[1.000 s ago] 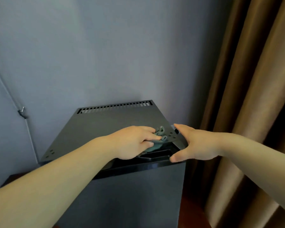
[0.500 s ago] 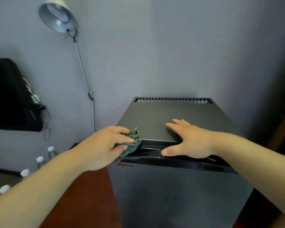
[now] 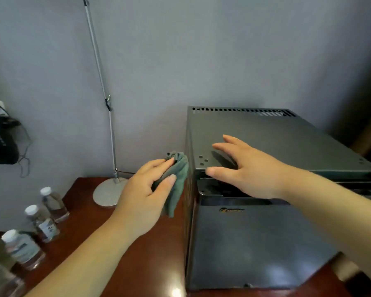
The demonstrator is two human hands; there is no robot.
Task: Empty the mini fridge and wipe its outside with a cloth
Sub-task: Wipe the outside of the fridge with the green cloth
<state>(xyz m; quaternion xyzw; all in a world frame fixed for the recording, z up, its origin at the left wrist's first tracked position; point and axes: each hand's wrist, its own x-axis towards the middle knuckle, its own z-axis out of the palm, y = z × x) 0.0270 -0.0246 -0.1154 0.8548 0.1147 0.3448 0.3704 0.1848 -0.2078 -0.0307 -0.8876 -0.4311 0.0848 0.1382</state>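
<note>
head view: cloth [image 3: 179,170] against fridge [image 3: 257,243] side

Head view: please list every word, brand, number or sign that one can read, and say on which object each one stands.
No text in this view can be read for certain.
On the front of the mini fridge, the brand badge: gold lettering, too blurred to read.
On the water bottles standing on the wooden table: printed labels, too small and blurred to read.
</note>
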